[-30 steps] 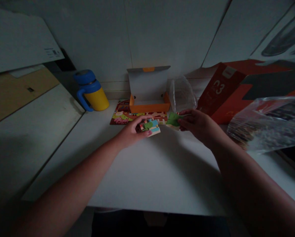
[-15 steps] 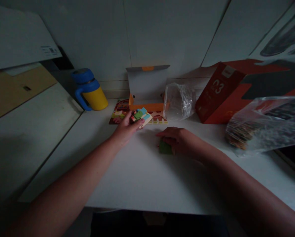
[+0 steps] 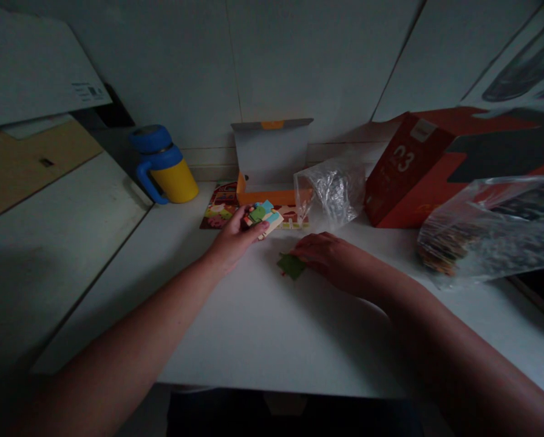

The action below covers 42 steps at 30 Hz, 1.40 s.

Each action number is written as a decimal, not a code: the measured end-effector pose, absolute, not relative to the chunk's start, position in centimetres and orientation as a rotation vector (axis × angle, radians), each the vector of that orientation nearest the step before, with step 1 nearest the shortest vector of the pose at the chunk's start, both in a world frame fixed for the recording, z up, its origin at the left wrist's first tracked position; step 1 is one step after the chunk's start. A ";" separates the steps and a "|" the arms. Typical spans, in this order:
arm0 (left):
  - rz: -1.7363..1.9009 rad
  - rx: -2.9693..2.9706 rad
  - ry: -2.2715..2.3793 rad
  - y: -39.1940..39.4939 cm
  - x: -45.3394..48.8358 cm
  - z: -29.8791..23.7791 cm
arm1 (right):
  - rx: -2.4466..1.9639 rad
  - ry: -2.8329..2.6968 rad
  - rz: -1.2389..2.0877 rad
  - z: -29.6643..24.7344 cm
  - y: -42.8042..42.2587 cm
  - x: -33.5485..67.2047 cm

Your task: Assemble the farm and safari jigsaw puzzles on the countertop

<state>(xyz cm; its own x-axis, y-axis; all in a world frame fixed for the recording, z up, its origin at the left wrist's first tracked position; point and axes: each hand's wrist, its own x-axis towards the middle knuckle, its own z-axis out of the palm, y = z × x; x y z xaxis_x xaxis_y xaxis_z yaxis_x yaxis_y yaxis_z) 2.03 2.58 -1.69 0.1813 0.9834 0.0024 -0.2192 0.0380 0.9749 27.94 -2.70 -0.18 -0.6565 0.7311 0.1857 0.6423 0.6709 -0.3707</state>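
My left hand point(image 3: 236, 238) is closed around a small stack of printed puzzle-like pieces point(image 3: 266, 216), coloured green, light blue and cream, with the thumb on top. To the right, my right hand point(image 3: 325, 255) grips a flat green piece point(image 3: 292, 266) by its right edge, close to the white tabletop point(image 3: 254, 328). Small red bits show at the left edge of this piece. Whether it touches the table I cannot tell. Behind the hands, an opened orange box point(image 3: 272, 196) stands with its lid up, beside a colourful printed sheet point(image 3: 217, 209).
A crumpled clear plastic bag point(image 3: 333, 194) lies right of the orange box. Farther right are a large red box point(image 3: 413, 170) and a plastic-wrapped bundle point(image 3: 486, 230). At the left stands a blue and yellow mug-like bottle point(image 3: 168, 167), near stacked boards point(image 3: 39, 158).
My right hand has moved slightly left with the green piece, which has turned and shows more of itself. The plastic bag has sagged and shifted. My left hand is nearly still.
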 end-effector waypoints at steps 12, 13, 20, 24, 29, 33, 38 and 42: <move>1.132 1.174 0.873 2.7 1.9 -2.5 | -1.617 -2.143 0.045 -3.1 0.9 31.6; 1.129 1.180 0.876 2.7 1.9 -2.5 | -1.648 -2.100 0.023 -2.9 1.0 31.7; 1.096 1.339 0.886 2.5 1.9 -2.6 | -1.540 -1.876 0.126 0.8 -1.8 29.2; 1.053 1.474 0.819 1.9 2.2 -2.3 | -1.415 -1.803 0.649 0.7 -2.7 27.1; 1.022 1.521 0.742 0.7 2.9 -1.6 | -1.209 -1.683 1.080 -0.7 -2.7 26.0; 1.088 1.406 0.698 -0.2 3.6 -1.3 | -0.991 -1.485 1.343 -1.1 -2.9 25.0; 1.131 1.293 0.711 -0.6 4.4 -1.5 | -0.942 -1.296 1.324 -1.3 -3.0 24.0; 1.092 1.299 0.739 -0.3 4.3 -1.9 | -0.954 -1.393 1.229 -0.8 -2.9 24.4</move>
